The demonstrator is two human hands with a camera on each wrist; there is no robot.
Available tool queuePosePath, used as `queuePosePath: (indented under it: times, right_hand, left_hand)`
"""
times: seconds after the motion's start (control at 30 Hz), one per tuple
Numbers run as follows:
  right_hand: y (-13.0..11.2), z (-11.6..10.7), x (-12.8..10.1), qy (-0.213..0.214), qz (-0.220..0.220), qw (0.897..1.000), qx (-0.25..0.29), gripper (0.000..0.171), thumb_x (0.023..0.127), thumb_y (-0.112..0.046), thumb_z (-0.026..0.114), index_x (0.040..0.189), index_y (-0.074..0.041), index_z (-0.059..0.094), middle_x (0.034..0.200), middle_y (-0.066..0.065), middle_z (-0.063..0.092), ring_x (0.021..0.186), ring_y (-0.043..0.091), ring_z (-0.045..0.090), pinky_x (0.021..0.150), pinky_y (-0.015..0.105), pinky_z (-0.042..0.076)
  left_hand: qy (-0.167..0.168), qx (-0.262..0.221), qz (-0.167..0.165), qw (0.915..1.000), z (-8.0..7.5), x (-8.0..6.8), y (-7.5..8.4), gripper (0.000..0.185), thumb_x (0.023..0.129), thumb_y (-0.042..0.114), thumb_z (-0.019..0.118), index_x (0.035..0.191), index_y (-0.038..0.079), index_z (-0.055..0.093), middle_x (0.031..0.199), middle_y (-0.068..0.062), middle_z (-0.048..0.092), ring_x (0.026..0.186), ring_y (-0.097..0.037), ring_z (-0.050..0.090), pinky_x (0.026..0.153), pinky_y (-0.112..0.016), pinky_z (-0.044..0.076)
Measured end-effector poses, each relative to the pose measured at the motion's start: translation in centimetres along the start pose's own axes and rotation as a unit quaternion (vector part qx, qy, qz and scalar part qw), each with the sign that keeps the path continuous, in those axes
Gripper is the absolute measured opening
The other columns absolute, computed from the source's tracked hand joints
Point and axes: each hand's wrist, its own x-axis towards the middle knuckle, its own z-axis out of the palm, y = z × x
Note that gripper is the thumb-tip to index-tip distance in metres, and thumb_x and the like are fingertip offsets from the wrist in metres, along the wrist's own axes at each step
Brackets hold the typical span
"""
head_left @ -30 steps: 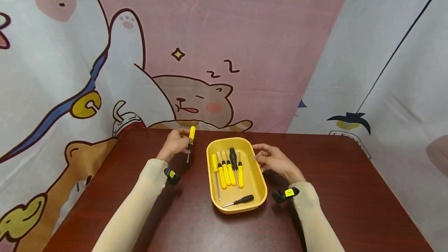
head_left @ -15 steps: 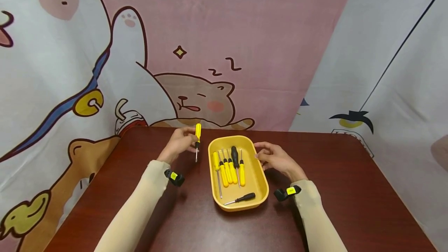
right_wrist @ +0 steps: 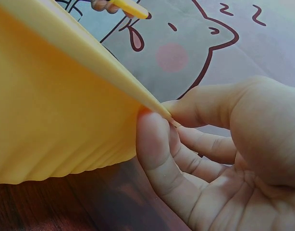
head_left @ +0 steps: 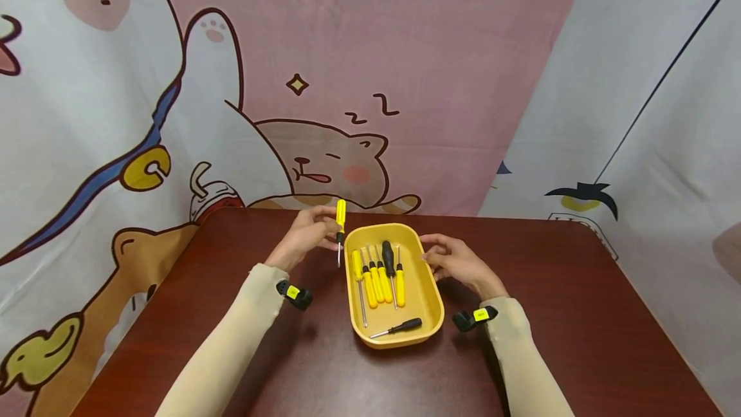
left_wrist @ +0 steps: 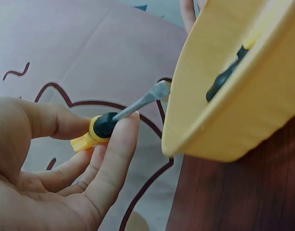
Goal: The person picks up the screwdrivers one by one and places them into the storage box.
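Yellow-handled screwdriver [head_left: 340, 224] with black collar, upright, tip down.

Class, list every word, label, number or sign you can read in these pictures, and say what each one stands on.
"Z Z": two drawn letters on the pink backdrop, above the sleeping cat.
Yellow label on the left wrist camera: too small to read.
Yellow label on the right wrist camera: too small to read.
Screwdriver in the left hand, tray at the right hand: no print visible.
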Motion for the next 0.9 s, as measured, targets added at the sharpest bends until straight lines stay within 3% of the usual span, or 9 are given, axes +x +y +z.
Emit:
queuePosePath:
  times: [0.27, 0.57, 0.9]
  right_hand:
    - [-0.1, -0.1, -0.1, -0.003, 0.001, 1.0, 0.002, 0.05, 0.097, -0.013, 0.069, 0.144, -0.011, 0.052, 0.101, 0.017, 0.068, 0.073, 0.024, 0.067, 0.068, 0.035, 0.064]
    - [0.2, 0.1, 0.0, -0.01, -0.009, 1.0, 0.002, 0.051, 0.097, -0.011, 0.068, 0.145, -0.008, 0.051, 0.101, 0.019, 0.068, 0.071, 0.023, 0.066, 0.066, 0.034, 0.063]
    - [0.2, -0.1, -0.1, -0.006, -0.008, 1.0, 0.003, 0.051, 0.097, -0.012, 0.068, 0.145, -0.009, 0.051, 0.101, 0.018, 0.068, 0.072, 0.023, 0.066, 0.067, 0.034, 0.063]
  left_hand:
    - [-0.024, -0.013, 0.01, 0.9996, 1.7, -0.4, 0.7, 0.042, 0.096, 0.004, 0.063, 0.137, 0.002, 0.056, 0.112, -0.019, 0.063, 0.089, -0.025, 0.066, 0.072, -0.039, 0.066]
    - [-0.038, 0.005, 0.0, 0.9993, 3.5, -1.0, 0.8, 0.041, 0.096, 0.006, 0.065, 0.136, 0.003, 0.055, 0.113, -0.019, 0.06, 0.09, -0.028, 0.069, 0.074, -0.041, 0.066]
    - [-0.059, 0.003, -0.012, 0.9982, 5.0, -0.8, 1.1, 0.044, 0.093, 0.002, 0.067, 0.136, 0.0, 0.053, 0.112, -0.02, 0.059, 0.091, -0.033, 0.069, 0.072, -0.04, 0.066]
